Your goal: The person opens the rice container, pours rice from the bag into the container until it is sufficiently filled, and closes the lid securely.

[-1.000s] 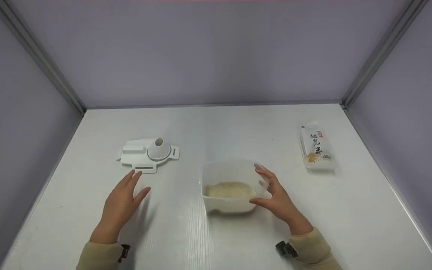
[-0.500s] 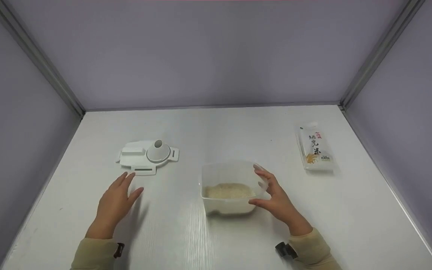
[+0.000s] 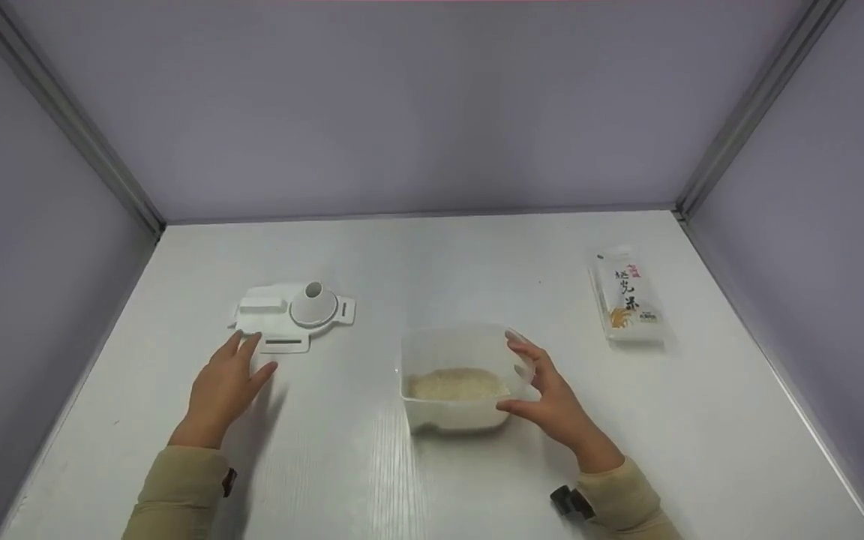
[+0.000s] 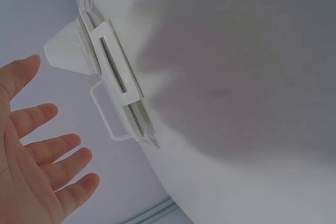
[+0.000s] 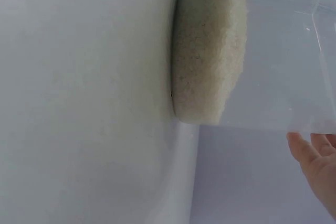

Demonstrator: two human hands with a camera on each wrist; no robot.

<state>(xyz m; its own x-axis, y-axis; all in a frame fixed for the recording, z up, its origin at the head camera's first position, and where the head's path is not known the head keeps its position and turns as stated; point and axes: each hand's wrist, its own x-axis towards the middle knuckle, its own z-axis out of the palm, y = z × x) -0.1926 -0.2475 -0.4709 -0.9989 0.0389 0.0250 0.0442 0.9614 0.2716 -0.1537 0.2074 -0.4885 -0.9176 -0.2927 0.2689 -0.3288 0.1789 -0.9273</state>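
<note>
In the head view a clear plastic container (image 3: 451, 416) stands on the table at the middle, with white rice (image 3: 458, 384) in its bottom. My right hand (image 3: 556, 405) holds its right side, thumb at the near rim and fingers toward the far corner; in the right wrist view the fingertips meet the upper edge. To the left lies a white lid (image 3: 271, 321) with a raised handle, a conical spout and slotted side latches. My left hand (image 3: 222, 386) is just in front of this lid, fingers spread and holding nothing. In the left wrist view a gap separates the fingers from the lid.
A sealed bag of rice (image 3: 631, 300) with printed characters lies at the back right of the white table (image 3: 432, 262). Grey-purple panels (image 3: 417, 105) enclose the table at the back and both sides.
My left hand has moved left and slightly forward, nearer the lid's front left edge. The right hand keeps its place on the container, and the lid and bag stay where they were.
</note>
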